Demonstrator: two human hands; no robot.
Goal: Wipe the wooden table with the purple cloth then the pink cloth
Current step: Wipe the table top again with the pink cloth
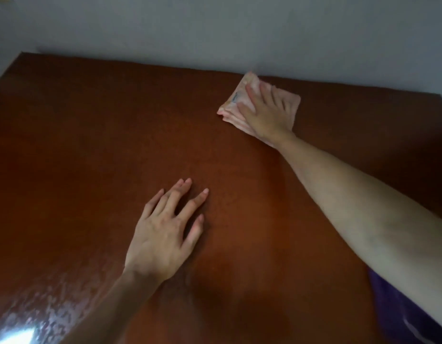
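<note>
A folded pink cloth [233, 105] lies near the far edge of the reddish-brown wooden table [91, 135], right of centre. My right hand [266, 112] presses flat on top of it, fingers spread, arm stretched out across the table. My left hand [165, 232] rests palm down on the bare wood nearer to me, fingers apart, holding nothing. The purple cloth [398, 311] lies at the near right corner, partly hidden under my right forearm.
A plain grey-white wall [215, 28] runs along the table's far edge. A bright glare patch [21, 331] shines on the near left of the tabletop.
</note>
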